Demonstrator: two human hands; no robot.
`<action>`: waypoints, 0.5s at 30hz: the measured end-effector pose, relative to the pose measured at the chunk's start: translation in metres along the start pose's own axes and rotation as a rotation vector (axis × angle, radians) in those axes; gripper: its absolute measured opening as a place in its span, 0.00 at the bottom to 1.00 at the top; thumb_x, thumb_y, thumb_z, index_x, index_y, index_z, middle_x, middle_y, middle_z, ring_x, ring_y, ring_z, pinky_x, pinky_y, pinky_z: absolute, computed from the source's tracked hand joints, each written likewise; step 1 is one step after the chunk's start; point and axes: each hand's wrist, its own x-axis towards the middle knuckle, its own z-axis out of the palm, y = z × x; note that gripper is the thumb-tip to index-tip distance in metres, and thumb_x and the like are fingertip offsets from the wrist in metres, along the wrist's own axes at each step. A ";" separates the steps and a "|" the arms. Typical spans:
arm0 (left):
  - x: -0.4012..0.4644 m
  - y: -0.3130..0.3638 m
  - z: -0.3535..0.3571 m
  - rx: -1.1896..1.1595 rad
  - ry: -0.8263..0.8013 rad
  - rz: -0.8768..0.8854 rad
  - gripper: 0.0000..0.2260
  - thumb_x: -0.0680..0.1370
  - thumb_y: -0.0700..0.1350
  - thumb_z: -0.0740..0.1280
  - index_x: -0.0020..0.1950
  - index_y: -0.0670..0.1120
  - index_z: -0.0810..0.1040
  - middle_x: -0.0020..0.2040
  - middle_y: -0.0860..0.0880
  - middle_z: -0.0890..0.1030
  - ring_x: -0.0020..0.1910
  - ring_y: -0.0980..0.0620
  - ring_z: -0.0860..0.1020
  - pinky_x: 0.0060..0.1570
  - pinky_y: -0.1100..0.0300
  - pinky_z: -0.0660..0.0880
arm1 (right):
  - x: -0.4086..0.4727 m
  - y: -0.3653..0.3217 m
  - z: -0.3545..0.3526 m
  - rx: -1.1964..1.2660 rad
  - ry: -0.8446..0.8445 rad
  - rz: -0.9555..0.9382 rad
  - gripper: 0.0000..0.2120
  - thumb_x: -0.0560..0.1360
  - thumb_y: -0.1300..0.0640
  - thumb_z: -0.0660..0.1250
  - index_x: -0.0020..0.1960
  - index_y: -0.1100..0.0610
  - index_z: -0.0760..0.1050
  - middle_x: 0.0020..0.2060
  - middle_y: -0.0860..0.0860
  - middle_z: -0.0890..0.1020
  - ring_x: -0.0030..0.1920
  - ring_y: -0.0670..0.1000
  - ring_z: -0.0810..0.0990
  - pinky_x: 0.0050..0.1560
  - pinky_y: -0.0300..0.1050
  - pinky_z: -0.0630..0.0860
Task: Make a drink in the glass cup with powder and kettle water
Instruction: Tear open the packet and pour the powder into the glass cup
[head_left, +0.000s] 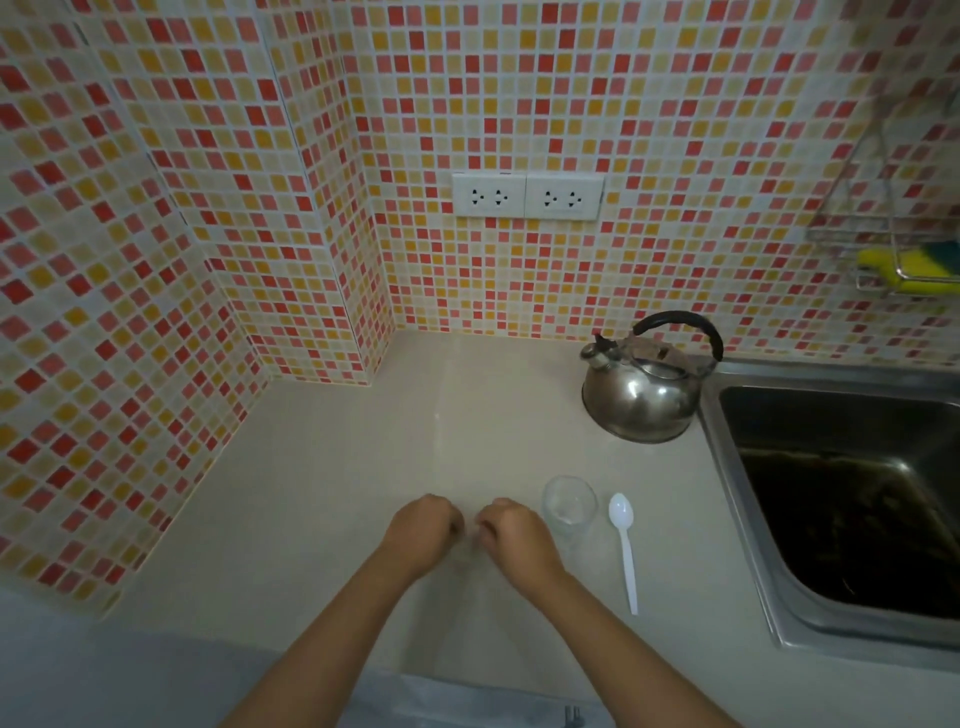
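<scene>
Glass cup (569, 506) stands upright on the pale countertop (322, 467), clear, with what looks like a little white at its bottom, though that is hard to tell through the glass. Just to the right of the cup lies a white plastic spoon (625, 545), bowl toward the wall and handle toward the person, apart from the cup. Just left of the cup is the right hand (511, 535), knuckles up and fingers curled under; it is very near the cup's side, and whether it touches cannot be told. Further left of the cup, close beside the right hand, is the left hand (422, 530), also curled with fingers tucked in. The fingertips of both hands face each other across a narrow gap, as if pinching something small, but whatever is between them cannot be made out. Behind the cup and a little to its right sits a steel kettle (641, 395) with a black handle, upright, spout pointing left. Right of the cup, past the spoon, is a steel sink (748, 519). On the tiled wall behind the cup are two white sockets (527, 196).
</scene>
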 end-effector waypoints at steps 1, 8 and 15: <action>-0.004 0.003 -0.007 -0.035 -0.001 0.007 0.10 0.76 0.43 0.64 0.51 0.46 0.85 0.51 0.45 0.85 0.49 0.47 0.82 0.45 0.59 0.74 | -0.002 -0.003 -0.007 0.066 0.014 0.001 0.10 0.75 0.62 0.61 0.47 0.60 0.81 0.46 0.57 0.81 0.43 0.58 0.82 0.46 0.50 0.78; -0.037 0.047 -0.034 -0.520 -0.020 0.073 0.12 0.71 0.31 0.63 0.41 0.42 0.85 0.35 0.44 0.83 0.33 0.51 0.80 0.42 0.56 0.80 | -0.032 -0.010 -0.067 0.315 0.086 0.016 0.07 0.73 0.66 0.67 0.46 0.60 0.83 0.39 0.54 0.82 0.35 0.48 0.79 0.43 0.37 0.76; -0.051 0.103 -0.026 -0.909 -0.028 0.135 0.17 0.70 0.26 0.64 0.32 0.46 0.79 0.28 0.48 0.79 0.27 0.56 0.76 0.32 0.68 0.74 | -0.080 0.005 -0.108 0.721 0.256 0.340 0.03 0.70 0.60 0.72 0.38 0.55 0.80 0.28 0.52 0.80 0.25 0.48 0.79 0.23 0.37 0.71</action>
